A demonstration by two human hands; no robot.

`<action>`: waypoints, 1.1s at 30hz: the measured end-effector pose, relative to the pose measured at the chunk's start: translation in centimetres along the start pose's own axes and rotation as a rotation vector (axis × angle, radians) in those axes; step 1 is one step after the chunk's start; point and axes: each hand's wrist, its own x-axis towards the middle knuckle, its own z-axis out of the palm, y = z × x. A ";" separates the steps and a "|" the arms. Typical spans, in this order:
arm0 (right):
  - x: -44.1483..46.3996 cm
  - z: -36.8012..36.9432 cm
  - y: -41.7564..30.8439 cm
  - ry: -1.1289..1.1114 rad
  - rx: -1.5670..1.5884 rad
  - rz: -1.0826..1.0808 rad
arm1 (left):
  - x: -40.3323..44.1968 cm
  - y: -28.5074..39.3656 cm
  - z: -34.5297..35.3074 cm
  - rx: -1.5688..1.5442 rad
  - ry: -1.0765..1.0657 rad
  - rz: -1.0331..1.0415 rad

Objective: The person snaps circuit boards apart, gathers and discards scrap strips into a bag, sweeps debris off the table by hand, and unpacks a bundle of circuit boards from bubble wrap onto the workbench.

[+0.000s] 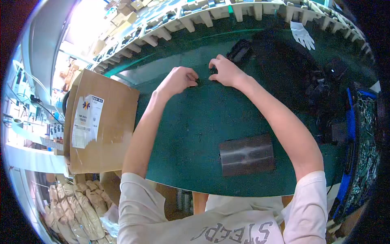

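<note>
Both hands reach forward over the dark green table (191, 138), a short gap between them. My left hand (181, 80) has its fingers curled, with thumb and fingertips near each other; a small dark thing shows at the fingertips, too small to name. To its right, my right hand (224, 72) is bent in a C shape, thumb and index finger apart, with something small and dark near the thumb. Beyond my right hand lies a black object (239, 51). Nearer my body, a dark rectangular piece (247, 155) with a shiny band lies flat.
A cardboard box (106, 122) with a label stands at the left. Pale moulded trays (195, 18) line the far edge. A white glove (302, 35) lies at the far right. Black items (319, 89) and a blue bin (348, 150) holding small parts are at the right.
</note>
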 end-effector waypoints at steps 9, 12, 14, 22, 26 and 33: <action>0.5 1.4 0.3 0.139 0.033 -0.057 | 0.0 0.4 1.5 0.019 0.174 -0.070; 1.1 1.3 0.0 0.116 0.021 -0.077 | 0.5 0.6 1.8 0.080 0.241 -0.030; 1.0 1.4 -0.2 0.082 0.010 -0.091 | 0.6 0.6 2.2 0.133 0.286 0.014; 0.1 -0.2 -0.1 0.042 0.081 -0.053 | -1.2 -2.2 1.7 -0.221 0.270 0.027; -0.5 -0.1 0.1 0.034 0.063 -0.053 | -2.1 -3.2 0.8 -0.111 0.217 0.046; -0.4 -0.1 0.2 -0.013 0.064 -0.045 | -0.3 -2.2 -1.0 0.146 0.038 0.144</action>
